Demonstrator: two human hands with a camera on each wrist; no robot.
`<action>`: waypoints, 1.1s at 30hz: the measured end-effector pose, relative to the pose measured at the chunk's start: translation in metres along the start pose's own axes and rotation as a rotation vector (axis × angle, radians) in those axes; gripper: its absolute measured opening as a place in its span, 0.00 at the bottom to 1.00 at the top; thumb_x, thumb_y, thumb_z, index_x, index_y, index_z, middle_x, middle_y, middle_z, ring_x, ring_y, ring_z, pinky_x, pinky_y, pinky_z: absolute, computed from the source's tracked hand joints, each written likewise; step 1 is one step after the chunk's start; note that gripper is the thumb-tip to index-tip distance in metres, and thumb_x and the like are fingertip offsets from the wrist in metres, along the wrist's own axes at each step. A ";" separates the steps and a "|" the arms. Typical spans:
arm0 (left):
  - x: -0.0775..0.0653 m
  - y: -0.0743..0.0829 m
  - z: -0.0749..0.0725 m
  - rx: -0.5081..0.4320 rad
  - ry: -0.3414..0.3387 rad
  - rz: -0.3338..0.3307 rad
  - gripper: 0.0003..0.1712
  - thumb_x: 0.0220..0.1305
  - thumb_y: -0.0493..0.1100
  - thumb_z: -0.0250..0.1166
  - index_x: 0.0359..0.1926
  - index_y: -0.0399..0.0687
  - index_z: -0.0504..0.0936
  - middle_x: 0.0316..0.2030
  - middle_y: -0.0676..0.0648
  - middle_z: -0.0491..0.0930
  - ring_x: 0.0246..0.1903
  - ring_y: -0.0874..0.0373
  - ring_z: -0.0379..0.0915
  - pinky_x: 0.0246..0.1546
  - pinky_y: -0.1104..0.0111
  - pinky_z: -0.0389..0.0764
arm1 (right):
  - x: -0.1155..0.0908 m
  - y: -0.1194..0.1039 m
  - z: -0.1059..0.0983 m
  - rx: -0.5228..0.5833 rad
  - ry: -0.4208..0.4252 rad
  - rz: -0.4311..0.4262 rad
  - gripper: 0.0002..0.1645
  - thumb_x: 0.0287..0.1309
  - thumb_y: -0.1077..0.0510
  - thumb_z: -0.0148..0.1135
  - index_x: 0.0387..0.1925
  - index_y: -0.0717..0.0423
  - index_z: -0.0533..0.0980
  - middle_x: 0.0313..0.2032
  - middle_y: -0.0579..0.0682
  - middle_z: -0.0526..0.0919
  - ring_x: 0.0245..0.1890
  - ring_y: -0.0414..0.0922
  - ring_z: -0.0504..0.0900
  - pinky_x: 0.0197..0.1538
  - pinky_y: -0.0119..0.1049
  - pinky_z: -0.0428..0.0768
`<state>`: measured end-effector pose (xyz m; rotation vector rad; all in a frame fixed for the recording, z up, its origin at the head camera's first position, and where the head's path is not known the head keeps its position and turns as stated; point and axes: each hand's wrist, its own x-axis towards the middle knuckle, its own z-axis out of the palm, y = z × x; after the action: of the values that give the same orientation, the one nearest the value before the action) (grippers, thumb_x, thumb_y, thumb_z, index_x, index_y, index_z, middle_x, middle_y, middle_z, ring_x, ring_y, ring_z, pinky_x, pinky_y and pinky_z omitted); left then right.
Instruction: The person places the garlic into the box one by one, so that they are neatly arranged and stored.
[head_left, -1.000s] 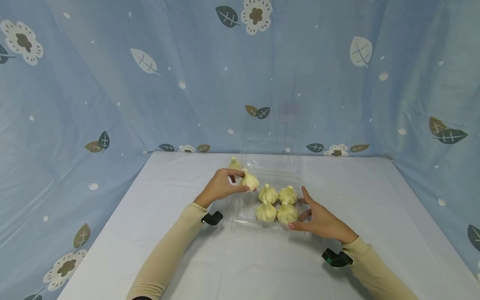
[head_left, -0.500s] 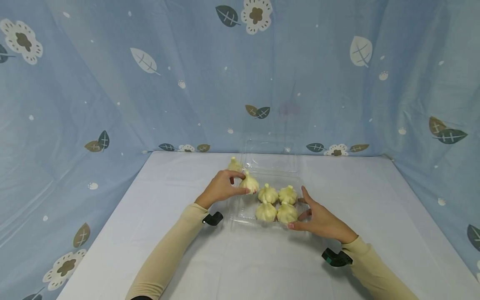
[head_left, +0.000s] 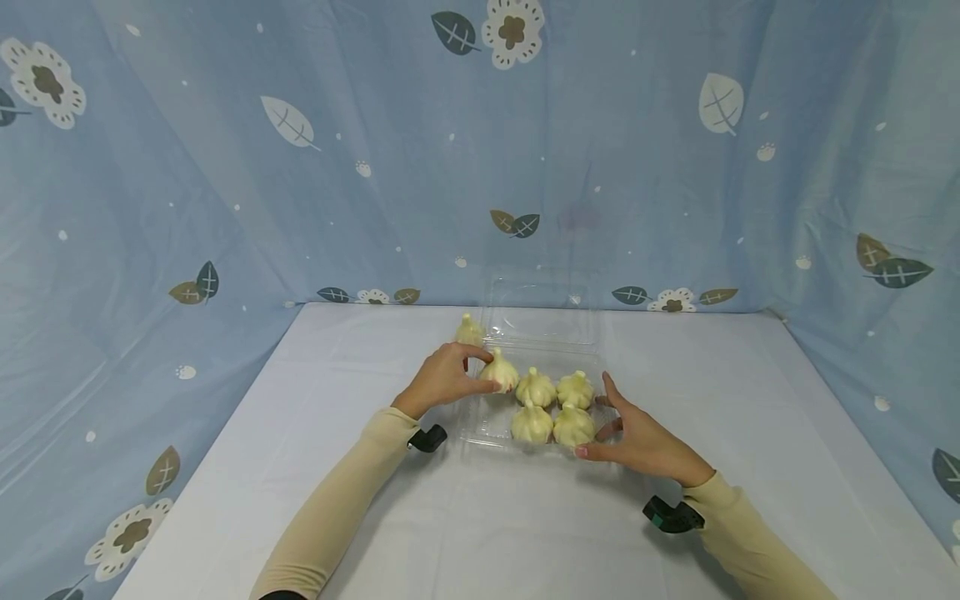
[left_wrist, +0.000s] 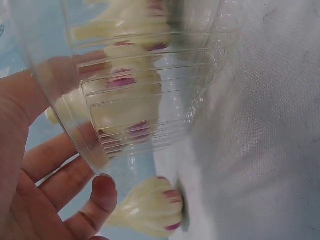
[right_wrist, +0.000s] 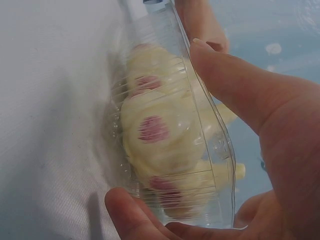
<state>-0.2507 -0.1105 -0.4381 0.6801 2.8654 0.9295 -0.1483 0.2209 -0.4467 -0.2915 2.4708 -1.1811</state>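
Note:
My left hand [head_left: 442, 382] pinches a garlic bulb [head_left: 499, 372] by thumb and fingers, inside the back left part of a clear plastic box [head_left: 491, 425]. Through the box wall, the left wrist view shows the fingers round that bulb [left_wrist: 132, 100], with purple marks on it. Whether it touches the floor cannot be told. Several other garlic bulbs [head_left: 534, 425] stand in the box, stems up, on its middle and right. My right hand [head_left: 645, 442] grips the box's right side, thumb at the front corner; in the right wrist view the thumb [right_wrist: 230, 80] lies at the rim.
The box's clear lid [head_left: 540, 321] is folded back behind it, towards the curtain [head_left: 420, 167]. One more garlic bulb [head_left: 469, 327] stands on the white tablecloth [head_left: 360, 350] left of the lid, beyond my left hand.
My left hand has lowered the garlic bulb slightly, towards the front of the box. My right hand and the other bulbs have stayed in place.

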 end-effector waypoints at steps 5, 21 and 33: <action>0.000 0.001 0.000 0.017 0.004 0.028 0.28 0.53 0.61 0.79 0.52 0.55 0.90 0.29 0.50 0.84 0.24 0.59 0.68 0.23 0.68 0.67 | 0.000 -0.001 0.000 -0.002 0.002 0.001 0.80 0.54 0.40 0.77 0.82 0.49 0.25 0.79 0.68 0.56 0.51 0.45 0.84 0.38 0.39 0.78; 0.002 0.002 0.003 0.097 -0.014 0.012 0.28 0.52 0.62 0.79 0.53 0.59 0.90 0.50 0.54 0.89 0.26 0.60 0.72 0.27 0.67 0.73 | 0.001 0.000 0.001 -0.006 0.002 0.008 0.80 0.54 0.39 0.77 0.82 0.47 0.25 0.79 0.67 0.56 0.50 0.44 0.84 0.39 0.39 0.78; 0.002 0.001 0.009 0.126 -0.018 0.018 0.27 0.52 0.62 0.79 0.52 0.60 0.90 0.55 0.53 0.88 0.56 0.49 0.83 0.48 0.53 0.85 | 0.001 0.000 0.001 -0.007 0.005 -0.004 0.80 0.55 0.40 0.77 0.83 0.50 0.26 0.79 0.66 0.56 0.50 0.44 0.84 0.39 0.39 0.79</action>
<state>-0.2504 -0.1047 -0.4445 0.7211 2.9263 0.7462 -0.1489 0.2202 -0.4477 -0.2964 2.4800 -1.1766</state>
